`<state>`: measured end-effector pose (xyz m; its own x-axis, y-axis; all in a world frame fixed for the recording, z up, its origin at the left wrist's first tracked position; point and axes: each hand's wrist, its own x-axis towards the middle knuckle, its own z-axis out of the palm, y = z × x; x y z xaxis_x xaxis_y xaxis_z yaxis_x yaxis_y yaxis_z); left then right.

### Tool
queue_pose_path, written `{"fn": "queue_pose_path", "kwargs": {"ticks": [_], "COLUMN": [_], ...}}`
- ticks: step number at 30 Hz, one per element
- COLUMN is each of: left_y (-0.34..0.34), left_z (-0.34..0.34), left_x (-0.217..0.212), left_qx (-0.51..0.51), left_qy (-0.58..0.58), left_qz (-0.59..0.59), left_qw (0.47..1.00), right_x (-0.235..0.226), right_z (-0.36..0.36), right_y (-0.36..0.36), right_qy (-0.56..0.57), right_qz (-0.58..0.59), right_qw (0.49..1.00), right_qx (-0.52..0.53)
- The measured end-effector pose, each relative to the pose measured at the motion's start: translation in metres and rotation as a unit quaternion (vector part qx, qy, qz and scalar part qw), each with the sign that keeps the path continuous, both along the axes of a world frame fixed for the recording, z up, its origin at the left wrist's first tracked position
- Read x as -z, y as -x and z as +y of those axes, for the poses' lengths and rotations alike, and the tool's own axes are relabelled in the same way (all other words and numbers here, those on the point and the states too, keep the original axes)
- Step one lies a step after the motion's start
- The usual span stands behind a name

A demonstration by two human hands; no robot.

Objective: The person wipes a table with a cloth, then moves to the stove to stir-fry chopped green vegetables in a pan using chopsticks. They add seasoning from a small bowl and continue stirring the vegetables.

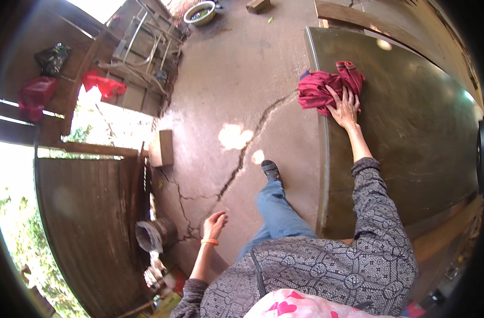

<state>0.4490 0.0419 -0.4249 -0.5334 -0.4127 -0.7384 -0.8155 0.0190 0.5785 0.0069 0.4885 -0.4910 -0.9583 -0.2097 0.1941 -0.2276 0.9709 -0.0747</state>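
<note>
A crumpled dark red cloth (327, 86) lies near the left edge of a large dark table top (411, 138). My right hand (345, 108) rests flat on the cloth's near side, fingers spread, pressing it onto the table. My left hand (214, 225) hangs at my side above the cracked concrete floor (236, 95), fingers loosely apart and holding nothing; an orange band circles its wrist. My leg in blue jeans and a dark shoe (271, 170) stands beside the table's edge.
A wooden block (162, 148) lies on the floor at the left. A green basin (199, 13) sits at the far end. Red bags (101, 84) hang on a wooden railing. A dark wooden panel (88, 212) and a small bucket (154, 233) stand at lower left.
</note>
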Motion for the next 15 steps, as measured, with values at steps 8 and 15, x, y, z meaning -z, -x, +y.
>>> {"fn": "queue_pose_path", "kwargs": {"ticks": [8,15], "left_y": [0.278,0.453], "left_z": [-0.073,-0.21], "left_x": [-0.041,-0.044], "left_qx": [0.18,0.171], "left_qy": [-0.098,-0.049], "left_qz": [0.122,0.095], "left_qw": [0.971,0.979], "right_x": [-0.027,-0.032], "right_z": [-0.047,-0.128], "right_y": [0.038,0.179], "right_qy": [0.011,-0.002], "right_qz": [-0.085,-0.069], "right_qw": [0.995,0.995], "right_qx": [0.057,0.069]}}
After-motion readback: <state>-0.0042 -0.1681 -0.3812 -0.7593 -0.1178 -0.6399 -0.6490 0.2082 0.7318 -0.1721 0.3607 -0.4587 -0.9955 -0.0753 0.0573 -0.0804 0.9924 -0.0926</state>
